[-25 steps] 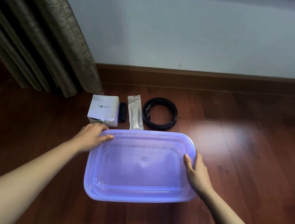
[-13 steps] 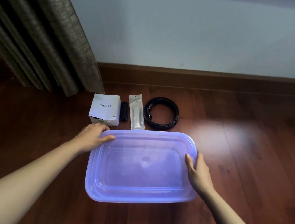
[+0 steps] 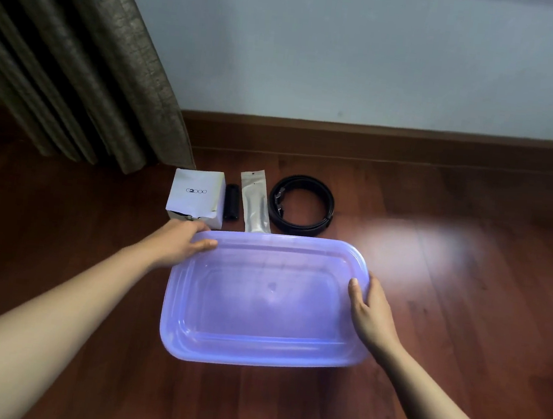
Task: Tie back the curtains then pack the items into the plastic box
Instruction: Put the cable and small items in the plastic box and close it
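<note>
1. Forearms: both enter from the bottom edge, one at each side, and reach forward over the wooden floor [image 3: 56, 253].

2. Plastic box [image 3: 251, 358]: translucent purple, rectangular with rounded corners, open side up, at the centre of the view. Whether its base rests on the floor or is held just above it cannot be told.

3. Right hand [image 3: 372, 313]: grips the right short side of the plastic box, thumb laid on the rim, fingers wrapped round the outer wall.

4. Left hand [image 3: 178, 243]: grips the far-left corner of the plastic box, thumb over the rim, fingers curled behind the corner.

5. Items on the floor, just beyond the far rim, in a row from left to right:
- white carton [image 3: 197, 197], its near end torn open, close to the left hand;
- small black object [image 3: 231, 206], just beside the carton; type not identifiable;
- clear sachet [image 3: 254, 203], its near end hidden by the box rim;
- coiled black strap [image 3: 301, 208], lying flat.

6. Light patch [image 3: 419, 246]: on the floor, right of the strap.

7. Curtain [image 3: 79, 49]: dark, textured, hanging in gathered folds at the upper left, its hem at floor level behind the carton.

8. Skirting board [image 3: 379, 141] and pale wall [image 3: 355, 46]: close the view at the rear.
</note>
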